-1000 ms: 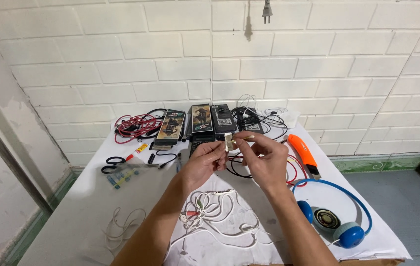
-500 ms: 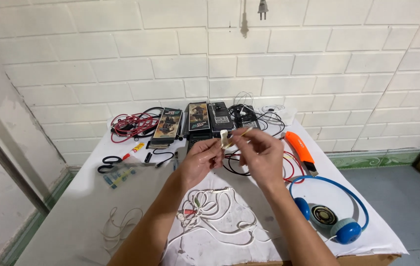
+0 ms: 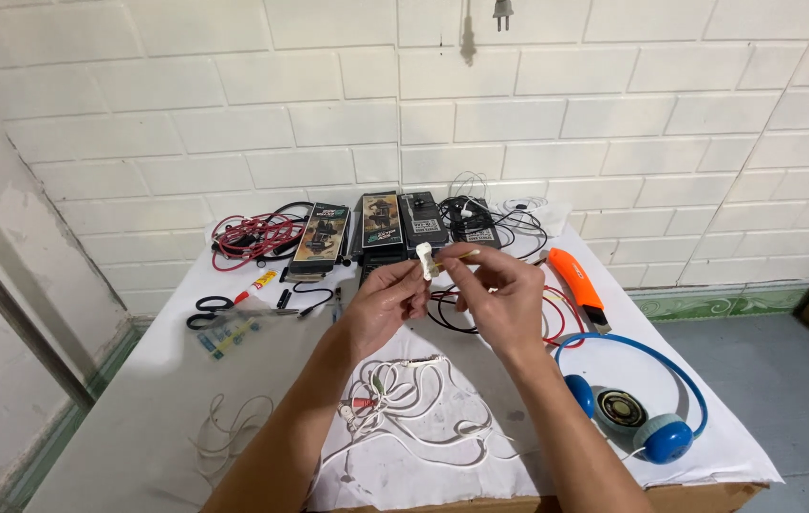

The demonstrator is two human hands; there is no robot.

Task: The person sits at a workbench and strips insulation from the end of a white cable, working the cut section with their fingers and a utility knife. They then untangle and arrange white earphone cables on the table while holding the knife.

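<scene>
A small white piece (image 3: 423, 261) is pinched between the fingertips of the left hand (image 3: 387, 302) and held up above the table (image 3: 120, 418), near its middle. The right hand (image 3: 501, 296) is closed around a thin yellowish stick (image 3: 461, 255), whose tip is brought against the white piece; what kind of tool it is cannot be told at this size.

Beneath the forearms, a tangle of white earphone cable (image 3: 404, 404) is spread on the cloth. To the right, blue headphones (image 3: 637, 408) are laid, and an orange utility knife (image 3: 577, 280) is set beyond them. Red and black wires (image 3: 457, 313) are partly hidden behind the hands. Along the wall, flat packaged boxes (image 3: 381, 223) are lined up beside a red cable bundle (image 3: 253, 236). Black-handled scissors (image 3: 210, 312) are placed at the left.
</scene>
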